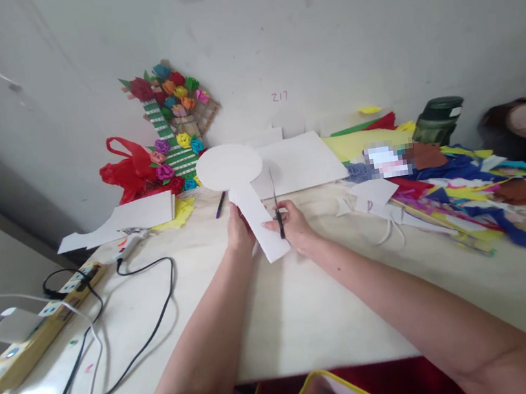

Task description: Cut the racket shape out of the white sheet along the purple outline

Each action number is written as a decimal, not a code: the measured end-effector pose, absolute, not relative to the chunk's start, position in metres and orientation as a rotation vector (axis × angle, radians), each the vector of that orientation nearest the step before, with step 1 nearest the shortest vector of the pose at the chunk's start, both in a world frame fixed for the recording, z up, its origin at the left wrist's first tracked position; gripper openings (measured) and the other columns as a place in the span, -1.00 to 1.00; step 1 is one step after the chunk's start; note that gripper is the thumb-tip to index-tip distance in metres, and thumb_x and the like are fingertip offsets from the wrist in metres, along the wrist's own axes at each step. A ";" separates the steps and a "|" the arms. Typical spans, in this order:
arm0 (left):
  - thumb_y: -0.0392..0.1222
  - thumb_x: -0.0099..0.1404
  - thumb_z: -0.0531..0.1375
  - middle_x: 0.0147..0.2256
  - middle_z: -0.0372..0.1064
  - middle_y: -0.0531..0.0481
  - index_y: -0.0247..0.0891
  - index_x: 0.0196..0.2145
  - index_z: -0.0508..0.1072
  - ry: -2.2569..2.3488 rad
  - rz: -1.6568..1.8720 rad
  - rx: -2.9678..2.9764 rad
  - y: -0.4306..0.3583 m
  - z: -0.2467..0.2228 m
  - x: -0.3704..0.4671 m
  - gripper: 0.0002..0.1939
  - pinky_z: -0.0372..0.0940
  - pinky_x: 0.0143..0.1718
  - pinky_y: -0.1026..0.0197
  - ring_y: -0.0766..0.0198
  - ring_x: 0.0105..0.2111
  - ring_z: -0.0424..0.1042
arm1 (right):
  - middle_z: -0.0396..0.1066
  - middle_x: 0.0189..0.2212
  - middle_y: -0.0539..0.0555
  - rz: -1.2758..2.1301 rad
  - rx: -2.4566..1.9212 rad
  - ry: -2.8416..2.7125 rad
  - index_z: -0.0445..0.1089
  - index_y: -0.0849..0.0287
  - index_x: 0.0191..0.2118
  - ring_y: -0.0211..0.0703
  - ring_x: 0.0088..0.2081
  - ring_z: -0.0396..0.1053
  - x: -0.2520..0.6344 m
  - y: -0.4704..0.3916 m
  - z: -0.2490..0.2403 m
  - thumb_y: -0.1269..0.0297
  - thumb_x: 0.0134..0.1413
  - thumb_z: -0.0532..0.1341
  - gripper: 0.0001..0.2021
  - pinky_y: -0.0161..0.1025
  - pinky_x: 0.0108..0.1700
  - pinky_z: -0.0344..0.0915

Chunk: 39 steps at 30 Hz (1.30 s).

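A white paper cutout (230,167) with an oval head and a long straight strip is held up over the table's middle. My left hand (240,231) is closed on the left edge of the strip, with part of its fingers hidden behind the paper. On the other side, my right hand (293,224) grips a pair of scissors (278,211), blades pointing up and away from me. The scissors stand beside the strip's right edge, and my right fingertips touch the paper there. Behind the cutout lies a large white sheet (304,162).
A glue gun (129,240) and a yellow power strip (42,332) with looping cables occupy the left. Colourful paper flowers (175,98) lean on the wall near a red bag (129,170). Paper scraps (478,193) and a green bottle (438,122) are at right; a pen (220,205) lies behind my left hand.
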<state>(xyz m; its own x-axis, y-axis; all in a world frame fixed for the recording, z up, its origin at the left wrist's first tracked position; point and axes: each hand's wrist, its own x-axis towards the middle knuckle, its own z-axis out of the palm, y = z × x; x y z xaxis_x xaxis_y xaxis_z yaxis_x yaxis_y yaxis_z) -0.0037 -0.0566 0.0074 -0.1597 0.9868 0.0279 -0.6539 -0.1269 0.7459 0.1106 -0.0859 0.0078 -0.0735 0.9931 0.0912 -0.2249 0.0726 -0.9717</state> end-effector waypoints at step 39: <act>-0.01 -0.02 0.28 -0.47 0.38 0.00 -0.28 -0.28 0.34 0.813 1.658 0.887 -0.049 -0.002 -0.018 -0.61 0.27 -0.46 0.27 0.30 -0.50 0.38 | 0.27 -0.71 -0.13 1.304 -1.034 -1.392 0.26 0.19 -0.40 -0.35 -0.70 0.23 0.133 -0.068 0.006 0.28 -0.46 0.37 -0.62 -0.40 -0.63 0.15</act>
